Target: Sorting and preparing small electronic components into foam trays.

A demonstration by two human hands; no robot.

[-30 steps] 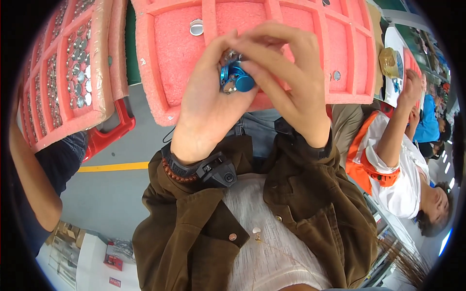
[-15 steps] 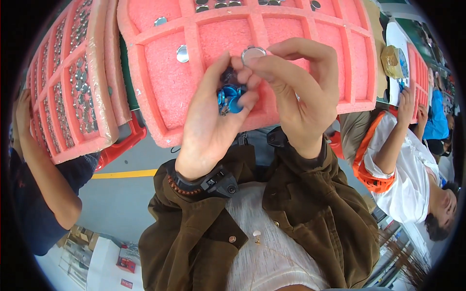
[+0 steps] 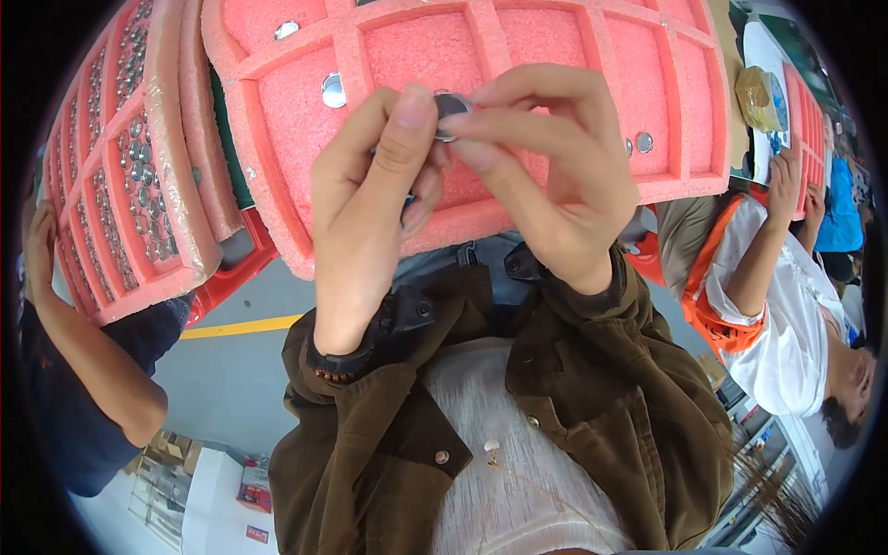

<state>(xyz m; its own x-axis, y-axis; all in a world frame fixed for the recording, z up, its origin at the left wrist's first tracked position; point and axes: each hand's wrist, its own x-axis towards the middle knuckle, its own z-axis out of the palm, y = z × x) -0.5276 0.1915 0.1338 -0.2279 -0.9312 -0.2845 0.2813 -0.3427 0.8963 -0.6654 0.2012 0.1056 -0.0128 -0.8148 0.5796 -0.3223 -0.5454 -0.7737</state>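
A small round metal disc (image 3: 451, 108), its dark grey side showing, is between my two hands above a pink foam tray (image 3: 277, 250). The fingertips of my right hand (image 3: 569, 176) pinch its right edge. My left hand (image 3: 356, 208) is closed, its thumb and forefinger at the disc's left edge. Slivers of blue show between the curled left fingers; most of what lies there is hidden. In the tray's compartments lie a few silver discs, one left of my hands (image 3: 334, 90) and a pair to their right, with the larger disc (image 3: 645, 142) plain to see.
Another pink tray (image 3: 199, 250), filled with several silver discs, stands at the left beside a person's arm (image 3: 97, 361). At the right, a person in a white top (image 3: 786, 324) works near a yellowish bag (image 3: 758, 100). A red stool (image 3: 250, 254) sits below the trays' edge.
My left hand has turned over, so the blue round pieces in its palm are now mostly hidden. The disc has tilted from its bright face to a dark side, and both hands meet at it.
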